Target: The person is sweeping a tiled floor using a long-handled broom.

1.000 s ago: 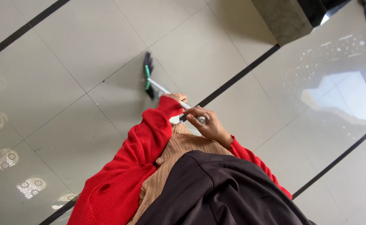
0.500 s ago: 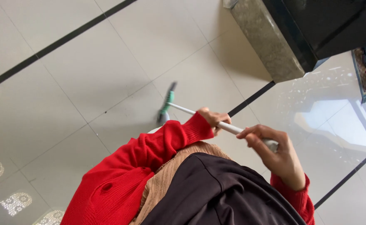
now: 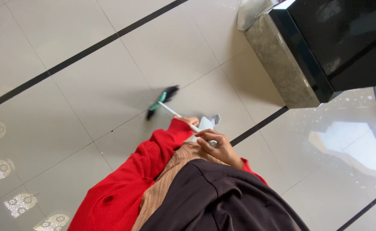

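Broom (image 3: 161, 102) head, dark bristles with a green band, rests on the pale tiled floor (image 3: 89, 85), blurred in this view. Its thin white handle (image 3: 180, 118) slants from the head back toward the person's body. Right hand (image 3: 217, 144) is wrapped round the upper end of the handle, fingers curled over it, just above the tan garment at the waist. Left hand (image 3: 190, 121) shows only as fingertips past the red sleeve (image 3: 153, 158), placed on the handle between the broom head and the right hand (grip appears closed on the handle, though the sleeve hides most of it). A pale foot (image 3: 207, 123) shows on the floor just beside the handle. Dark grout lines cross the floor on both sides of the broom. A dark cabinet (image 3: 346, 42) on a stone-coloured base stands well apart from the broom, beyond the handle's upper end.
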